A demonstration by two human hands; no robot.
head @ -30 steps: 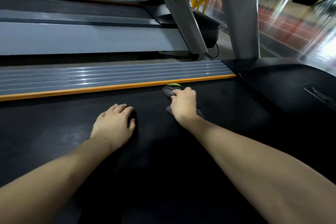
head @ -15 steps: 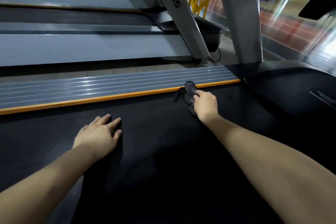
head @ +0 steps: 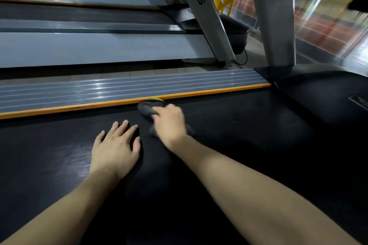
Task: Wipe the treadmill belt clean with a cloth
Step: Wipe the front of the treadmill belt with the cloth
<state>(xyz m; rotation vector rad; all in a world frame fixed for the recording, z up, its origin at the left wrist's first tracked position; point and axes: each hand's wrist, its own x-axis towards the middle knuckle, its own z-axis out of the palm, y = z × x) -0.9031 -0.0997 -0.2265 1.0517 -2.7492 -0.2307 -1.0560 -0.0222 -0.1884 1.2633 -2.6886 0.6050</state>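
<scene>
The right hand [head: 170, 120], curled on the grey cloth [head: 147, 108], presses it to the belt [head: 239, 125] mid-frame by the orange strip [head: 59, 110]. The left hand [head: 115, 149] lies flat, empty. Best to keep firm, overlapping strokes.

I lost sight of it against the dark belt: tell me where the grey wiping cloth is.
In the head view, the grey wiping cloth lies on the black treadmill belt under the right hand, against the orange edge strip, just beyond the flat left hand.
</scene>
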